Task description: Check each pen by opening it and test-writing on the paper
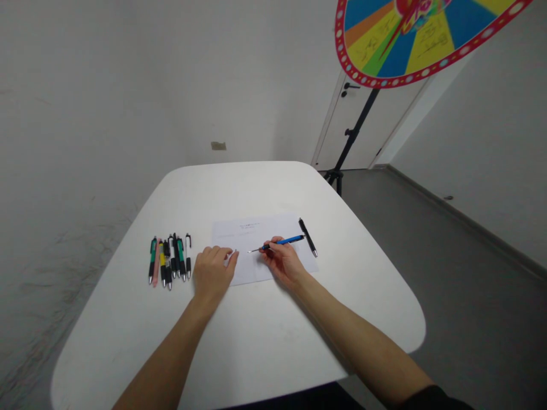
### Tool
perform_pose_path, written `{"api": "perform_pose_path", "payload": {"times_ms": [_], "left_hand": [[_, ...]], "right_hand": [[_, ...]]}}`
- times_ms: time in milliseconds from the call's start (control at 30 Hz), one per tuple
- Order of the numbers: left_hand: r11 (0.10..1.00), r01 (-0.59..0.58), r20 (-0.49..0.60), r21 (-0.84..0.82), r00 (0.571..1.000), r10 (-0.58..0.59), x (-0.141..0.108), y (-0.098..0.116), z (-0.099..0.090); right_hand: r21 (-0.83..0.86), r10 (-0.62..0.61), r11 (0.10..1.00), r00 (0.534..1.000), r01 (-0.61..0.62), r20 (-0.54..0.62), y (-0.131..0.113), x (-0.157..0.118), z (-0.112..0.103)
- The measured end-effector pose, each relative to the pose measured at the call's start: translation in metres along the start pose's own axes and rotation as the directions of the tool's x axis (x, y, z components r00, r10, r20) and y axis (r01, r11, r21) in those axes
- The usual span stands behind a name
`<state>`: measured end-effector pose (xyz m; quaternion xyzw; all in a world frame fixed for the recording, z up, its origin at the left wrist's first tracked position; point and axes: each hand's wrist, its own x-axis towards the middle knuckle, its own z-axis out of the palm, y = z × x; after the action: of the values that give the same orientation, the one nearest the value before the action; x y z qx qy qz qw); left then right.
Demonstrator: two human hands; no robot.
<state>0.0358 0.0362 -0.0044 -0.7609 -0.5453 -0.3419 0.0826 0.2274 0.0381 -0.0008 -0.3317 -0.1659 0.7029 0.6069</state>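
Note:
My right hand (pixel 282 263) is closed round a blue pen (pixel 290 240), above the right part of a printed sheet of paper (pixel 252 270). A thin bare refill (pixel 253 250) sticks out of the pen's front end, pointing left. My left hand (pixel 213 269) rests over the paper's left edge, thumb and fingers pinched together. At its fingertips shows a small silvery piece (pixel 236 251) that looks like the pen's tip; most of it is hidden. The two hands are apart, with the refill's end between them.
Several pens (pixel 172 256) in green, yellow, pink, white and black lie in a row left of my left hand. A black pen (pixel 308 237) lies across the paper's right edge. Past the white table (pixel 239 188) stands a colourful prize wheel (pixel 393 42) on a tripod.

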Motion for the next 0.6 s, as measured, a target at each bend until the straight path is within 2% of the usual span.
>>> {"api": "perform_pose_path", "payload": {"times_ms": [100,167,333,600], "left_hand": [[0.975,-0.032,-0.011,-0.218,0.999,0.031,0.0012,0.004,-0.0015],[0.95,-0.061,0.001,-0.306,0.998,0.064,0.0012,0.0066,-0.0014],[0.935,-0.101,0.012,-0.341,0.994,0.111,0.0003,0.0095,0.0012],[0.925,-0.041,0.046,-0.377,0.997,0.063,0.0014,0.0093,-0.0003]], "right_hand": [[-0.02,0.006,1.0,1.0,-0.006,0.005,-0.0002,-0.0013,0.0009],[-0.034,0.009,0.999,1.0,-0.008,0.019,-0.0007,-0.0028,0.0017],[-0.054,0.02,0.998,0.999,-0.018,0.036,-0.0002,-0.006,0.0041],[-0.048,0.018,0.999,0.998,-0.016,0.056,0.002,-0.0045,0.0023]]}}
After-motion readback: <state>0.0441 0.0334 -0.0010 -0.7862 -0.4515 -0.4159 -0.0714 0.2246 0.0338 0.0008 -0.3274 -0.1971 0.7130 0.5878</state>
